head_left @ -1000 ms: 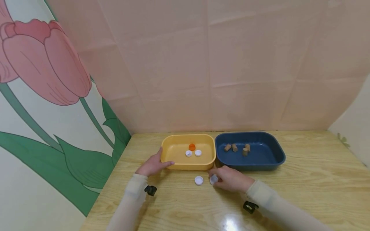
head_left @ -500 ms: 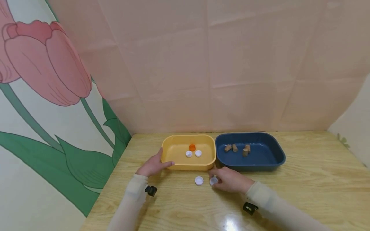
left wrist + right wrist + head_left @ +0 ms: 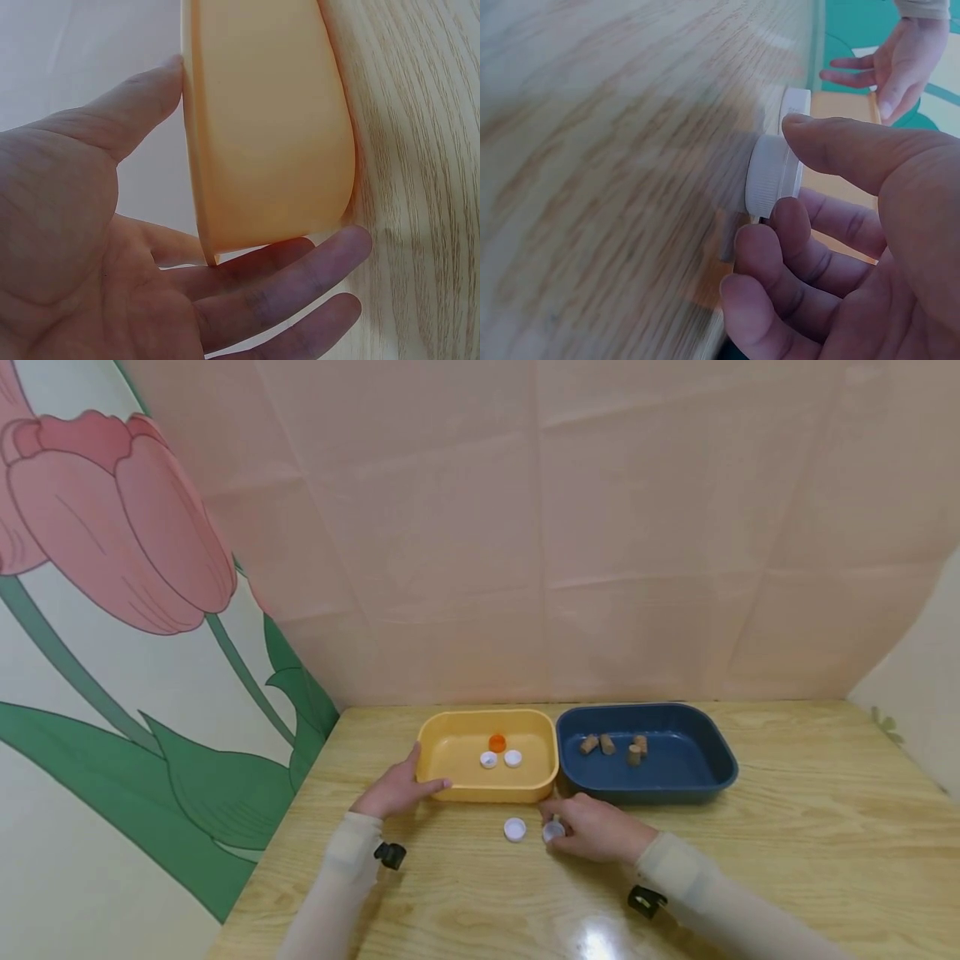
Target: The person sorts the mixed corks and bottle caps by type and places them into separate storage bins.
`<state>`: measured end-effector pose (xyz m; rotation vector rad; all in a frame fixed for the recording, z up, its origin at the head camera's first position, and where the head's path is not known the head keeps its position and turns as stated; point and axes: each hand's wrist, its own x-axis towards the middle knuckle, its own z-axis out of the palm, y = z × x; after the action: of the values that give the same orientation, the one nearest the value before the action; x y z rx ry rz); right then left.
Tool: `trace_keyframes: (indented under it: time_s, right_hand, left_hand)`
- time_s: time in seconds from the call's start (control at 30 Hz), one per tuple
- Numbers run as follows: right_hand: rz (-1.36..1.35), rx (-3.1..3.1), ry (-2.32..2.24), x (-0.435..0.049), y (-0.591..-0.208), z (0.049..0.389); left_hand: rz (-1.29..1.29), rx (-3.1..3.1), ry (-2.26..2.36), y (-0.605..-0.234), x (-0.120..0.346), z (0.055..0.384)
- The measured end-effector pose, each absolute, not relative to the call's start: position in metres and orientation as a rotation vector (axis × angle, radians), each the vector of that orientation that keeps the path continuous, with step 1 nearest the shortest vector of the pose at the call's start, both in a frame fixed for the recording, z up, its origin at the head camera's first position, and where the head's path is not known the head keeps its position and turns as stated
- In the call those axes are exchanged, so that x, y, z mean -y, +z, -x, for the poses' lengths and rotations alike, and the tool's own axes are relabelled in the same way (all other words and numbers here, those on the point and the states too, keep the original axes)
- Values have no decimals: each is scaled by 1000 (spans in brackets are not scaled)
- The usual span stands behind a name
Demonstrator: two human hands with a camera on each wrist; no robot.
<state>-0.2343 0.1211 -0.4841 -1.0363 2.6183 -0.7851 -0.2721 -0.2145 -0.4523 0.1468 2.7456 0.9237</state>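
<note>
My right hand [image 3: 600,829] pinches a white bottle cap [image 3: 553,832] between thumb and fingers, low at the tabletop. The right wrist view shows the ribbed side of this cap [image 3: 769,176] standing on the wood. Left of it lies another white cap [image 3: 515,830]. My left hand [image 3: 397,789] rests at the left end of a yellow tray [image 3: 487,793]. Seen from the left wrist, the thumb touches the tray's rim and nearly straight fingers [image 3: 262,304] lie along its end wall. Inside the tray are two white caps [image 3: 513,758] and an orange cap [image 3: 497,742].
A dark blue tray [image 3: 690,768] stands right beside the yellow one, with several corks [image 3: 607,744] in it. Both trays sit near the back edge of the wooden table [image 3: 465,902], before a pink-draped wall [image 3: 540,543]. A tulip mural [image 3: 120,527] covers the left wall.
Nearly nothing differs. The right hand stays on the cap, the left hand stays at the yellow tray, and the view shifts only slightly.
</note>
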Motion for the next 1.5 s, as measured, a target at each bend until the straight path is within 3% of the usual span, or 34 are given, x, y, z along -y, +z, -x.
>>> trace_keyframes:
  time_s: [1.5]
  right_hand:
    - [1024,-2619,-813,-131,-486,234]
  left_hand:
    - [-125,-2736,948,-452,215,272]
